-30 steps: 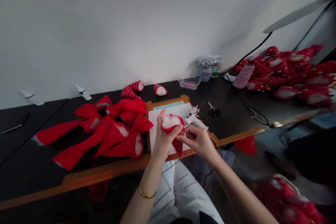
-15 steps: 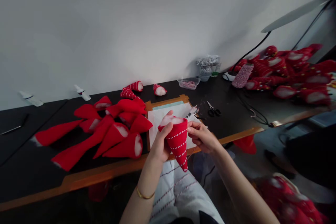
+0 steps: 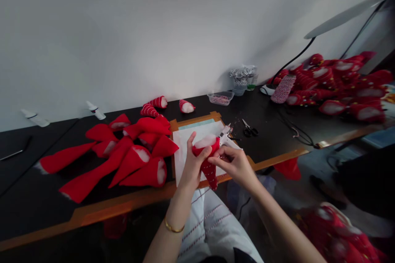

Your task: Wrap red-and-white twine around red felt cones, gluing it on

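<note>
My left hand [image 3: 195, 160] is wrapped round a red stuffed fabric cone [image 3: 210, 169]. The cone's white-filled open end faces up and its tip points down; red-and-white twine circles its sides. At the cone's right edge, the fingertips of my right hand [image 3: 232, 165] are pinched together; whatever lies between them is too small to make out. Just beyond both hands, a white glue gun [image 3: 227, 139] rests on a white paper sheet [image 3: 182, 139]. Strands of twine [image 3: 212, 211] trail across my lap.
Plain red stuffed cones [image 3: 135, 160] are heaped at left. Scissors [image 3: 249, 128], a plastic tray [image 3: 221, 98] and a twine spool [image 3: 283, 89] stand to the right, with a desk lamp [image 3: 342, 18] and decorated cones [image 3: 336, 82]. Orange tape [image 3: 101, 210] lines the table edge.
The cone has tipped and turned, so its opening shows more and its side is largely covered. My right hand has moved slightly left and lower along the cone's edge.
</note>
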`<action>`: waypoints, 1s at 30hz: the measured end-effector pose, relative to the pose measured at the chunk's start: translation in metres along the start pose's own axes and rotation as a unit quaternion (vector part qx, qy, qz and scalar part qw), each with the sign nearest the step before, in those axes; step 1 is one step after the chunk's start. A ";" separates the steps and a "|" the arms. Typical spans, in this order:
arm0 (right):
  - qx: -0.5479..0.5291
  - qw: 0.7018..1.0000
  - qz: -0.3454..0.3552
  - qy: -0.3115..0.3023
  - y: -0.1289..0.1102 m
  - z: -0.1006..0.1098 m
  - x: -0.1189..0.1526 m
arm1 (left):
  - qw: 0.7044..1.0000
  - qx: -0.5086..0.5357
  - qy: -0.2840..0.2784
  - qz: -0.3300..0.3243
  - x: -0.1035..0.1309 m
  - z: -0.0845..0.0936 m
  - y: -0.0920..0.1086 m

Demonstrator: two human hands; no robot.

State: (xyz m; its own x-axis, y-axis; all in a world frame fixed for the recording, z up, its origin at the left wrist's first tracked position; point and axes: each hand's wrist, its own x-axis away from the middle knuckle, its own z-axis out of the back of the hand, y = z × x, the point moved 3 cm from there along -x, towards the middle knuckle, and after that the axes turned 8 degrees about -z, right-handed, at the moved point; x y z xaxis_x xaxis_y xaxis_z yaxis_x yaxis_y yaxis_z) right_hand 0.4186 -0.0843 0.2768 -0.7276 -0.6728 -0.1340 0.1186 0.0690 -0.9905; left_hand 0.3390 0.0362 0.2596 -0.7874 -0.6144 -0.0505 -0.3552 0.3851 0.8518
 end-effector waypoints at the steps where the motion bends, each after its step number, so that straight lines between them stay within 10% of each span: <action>1: -0.025 0.999 -0.023 -0.035 -0.004 0.003 0.000 | 1.000 0.002 -0.016 0.009 0.001 0.000 0.001; 15: -0.238 0.947 -0.202 -0.070 0.021 -0.003 -0.008 | 0.985 0.101 -0.094 0.106 0.011 -0.005 -0.003; 24: 0.018 0.981 0.043 0.188 0.017 -0.002 -0.001 | 0.985 -0.134 -0.040 -0.099 0.012 -0.006 -0.017; 30: 0.164 0.973 0.152 0.051 -0.022 -0.001 0.011 | 0.994 -0.071 0.011 -0.079 0.013 -0.001 -0.021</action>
State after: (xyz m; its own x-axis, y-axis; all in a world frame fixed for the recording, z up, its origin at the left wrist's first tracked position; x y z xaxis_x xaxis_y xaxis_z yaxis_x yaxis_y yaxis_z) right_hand 0.4075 -0.0920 0.2974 -0.6866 -0.5805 -0.4378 0.5356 0.0033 -0.8444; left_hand 0.3367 0.0196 0.2414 -0.7155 -0.6752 -0.1794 -0.3977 0.1825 0.8992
